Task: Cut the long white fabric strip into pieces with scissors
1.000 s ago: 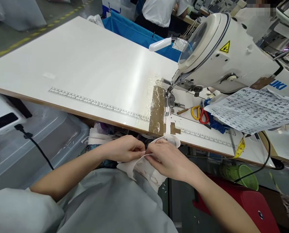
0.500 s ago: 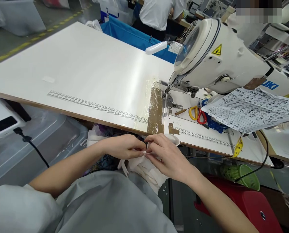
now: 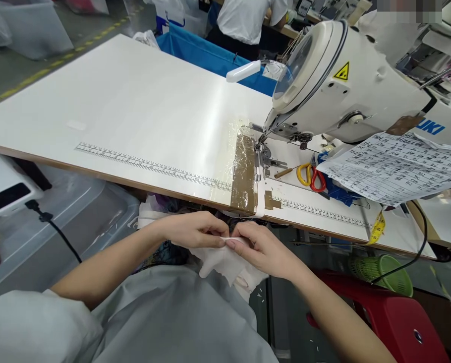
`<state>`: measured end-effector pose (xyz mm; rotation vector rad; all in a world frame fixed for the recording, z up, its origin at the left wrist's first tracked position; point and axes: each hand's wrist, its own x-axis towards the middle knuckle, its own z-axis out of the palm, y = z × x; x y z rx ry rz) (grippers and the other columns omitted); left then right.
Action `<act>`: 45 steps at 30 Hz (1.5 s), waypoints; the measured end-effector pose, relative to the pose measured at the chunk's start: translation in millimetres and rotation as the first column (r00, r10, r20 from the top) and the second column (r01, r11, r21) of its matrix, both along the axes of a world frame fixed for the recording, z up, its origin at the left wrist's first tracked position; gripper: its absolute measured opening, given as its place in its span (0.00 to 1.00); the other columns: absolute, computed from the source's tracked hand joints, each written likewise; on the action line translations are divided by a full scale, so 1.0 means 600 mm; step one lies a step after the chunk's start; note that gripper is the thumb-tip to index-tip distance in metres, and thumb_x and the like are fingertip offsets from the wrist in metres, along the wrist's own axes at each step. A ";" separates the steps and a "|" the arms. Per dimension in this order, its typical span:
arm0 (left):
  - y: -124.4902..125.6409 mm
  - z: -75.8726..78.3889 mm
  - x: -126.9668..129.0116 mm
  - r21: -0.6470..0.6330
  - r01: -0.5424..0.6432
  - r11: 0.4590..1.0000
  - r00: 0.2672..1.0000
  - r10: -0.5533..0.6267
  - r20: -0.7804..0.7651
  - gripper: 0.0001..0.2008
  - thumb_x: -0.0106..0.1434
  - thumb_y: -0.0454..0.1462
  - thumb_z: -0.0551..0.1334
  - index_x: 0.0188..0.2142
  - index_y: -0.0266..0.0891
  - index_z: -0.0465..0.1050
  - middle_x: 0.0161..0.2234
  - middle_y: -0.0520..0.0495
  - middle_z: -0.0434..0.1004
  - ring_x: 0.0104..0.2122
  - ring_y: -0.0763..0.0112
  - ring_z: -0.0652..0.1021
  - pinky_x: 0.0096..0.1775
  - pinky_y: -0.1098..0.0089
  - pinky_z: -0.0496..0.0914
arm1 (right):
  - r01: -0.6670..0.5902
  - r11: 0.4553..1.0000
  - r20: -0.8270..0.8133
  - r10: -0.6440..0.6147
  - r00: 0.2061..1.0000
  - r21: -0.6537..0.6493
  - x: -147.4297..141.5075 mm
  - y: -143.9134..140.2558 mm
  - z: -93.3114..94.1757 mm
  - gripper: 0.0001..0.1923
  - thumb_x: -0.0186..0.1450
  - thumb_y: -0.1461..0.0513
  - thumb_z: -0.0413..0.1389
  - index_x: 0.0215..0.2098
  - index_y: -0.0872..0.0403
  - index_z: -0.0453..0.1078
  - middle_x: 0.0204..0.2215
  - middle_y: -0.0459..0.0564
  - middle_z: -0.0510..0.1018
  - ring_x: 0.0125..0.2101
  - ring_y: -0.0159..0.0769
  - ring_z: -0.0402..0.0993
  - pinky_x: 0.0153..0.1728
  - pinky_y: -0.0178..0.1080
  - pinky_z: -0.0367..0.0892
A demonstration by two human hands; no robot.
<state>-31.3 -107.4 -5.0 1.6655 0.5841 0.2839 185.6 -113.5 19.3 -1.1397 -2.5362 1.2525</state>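
Observation:
A piece of white fabric [image 3: 225,262] hangs over my lap, just in front of the table edge. My left hand [image 3: 197,229] pinches its upper edge between thumb and fingers. Close beside it, my right hand [image 3: 261,247] pinches the same edge, the two thumbs almost meeting. The cloth drops in loose folds below both hands. Beyond the hands stands a white sewing machine [image 3: 324,85], its needle area [image 3: 261,143] at the end of a brown taped strip [image 3: 243,176]. A narrow white band runs along that strip to the table edge.
Scissors [image 3: 311,177] with yellow and red handles lie right of the needle. A written paper sheet [image 3: 407,169] hangs from the machine. Printed rulers [image 3: 153,166] mark the white table [image 3: 134,101]. A red stool [image 3: 410,322] and green basket [image 3: 394,275] stand lower right. Another person [image 3: 242,20] sits behind.
Both hands have shifted their hold along the fabric edge, my right hand dropping slightly. More of the cloth now spreads below them. The rounded white piece above my right hand no longer shows.

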 end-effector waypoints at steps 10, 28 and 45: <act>-0.035 -0.036 -0.012 -0.067 -0.121 0.990 0.991 0.124 0.041 0.16 0.68 0.46 0.52 0.31 0.37 0.63 0.22 0.55 0.59 0.21 0.77 0.59 0.22 0.74 0.52 | 0.105 0.976 -0.081 -0.122 0.989 -0.192 0.014 -0.002 -0.020 0.19 0.67 0.50 0.50 0.26 0.55 0.64 0.21 0.41 0.62 0.23 0.28 0.56 0.23 0.32 0.51; -0.043 -0.052 -0.042 0.142 -0.124 0.982 0.990 0.131 -0.044 0.18 0.69 0.45 0.51 0.29 0.36 0.68 0.23 0.51 0.65 0.22 0.76 0.63 0.25 0.74 0.55 | 0.145 0.971 -0.016 -0.150 0.989 -0.193 0.040 -0.018 -0.021 0.19 0.68 0.51 0.48 0.25 0.54 0.63 0.20 0.42 0.63 0.22 0.28 0.57 0.21 0.32 0.51; -0.043 -0.058 -0.075 0.115 -0.229 0.967 0.972 0.234 -0.030 0.16 0.67 0.43 0.55 0.30 0.35 0.72 0.26 0.49 0.72 0.25 0.76 0.68 0.28 0.77 0.59 | 0.188 0.978 -0.019 -0.190 0.982 -0.091 0.062 -0.031 -0.017 0.19 0.69 0.53 0.47 0.24 0.54 0.61 0.21 0.43 0.65 0.24 0.30 0.60 0.25 0.33 0.55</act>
